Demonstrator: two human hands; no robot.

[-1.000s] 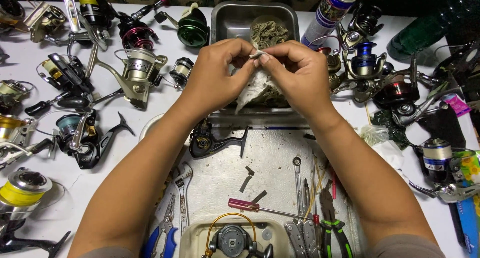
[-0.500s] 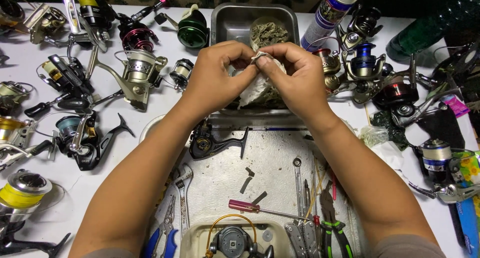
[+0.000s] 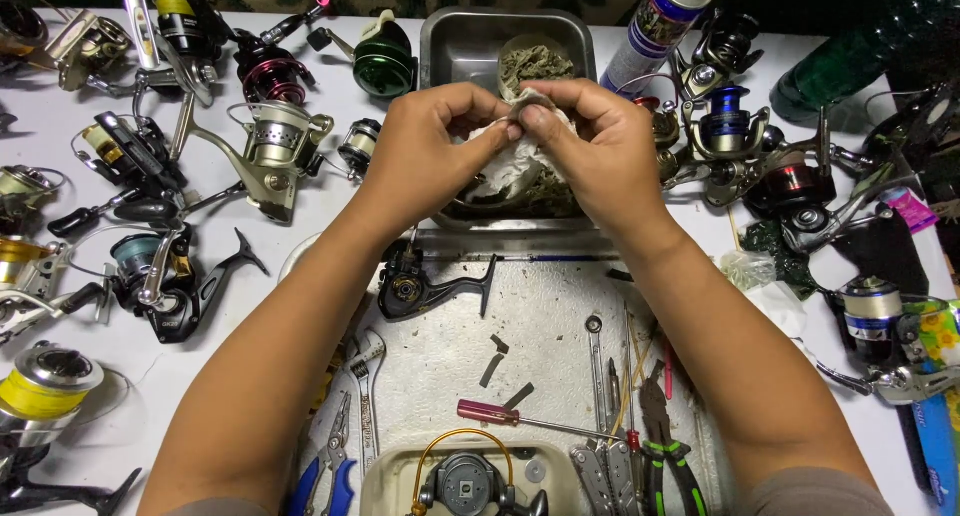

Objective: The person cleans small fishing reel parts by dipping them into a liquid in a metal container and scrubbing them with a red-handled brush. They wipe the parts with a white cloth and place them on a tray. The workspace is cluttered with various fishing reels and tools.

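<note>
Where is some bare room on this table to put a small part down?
The white mat is bare between the black reel body and the wrench, and the white tabletop is bare left of the left forearm. Both sides are crowded with fishing reels; tools pack the near edge. Both hands hold a rag over the metal tray.

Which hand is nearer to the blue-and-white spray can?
Right. The right hand is just below-left of the spray can; the left hand lies farther left, across the steel tray.
</note>
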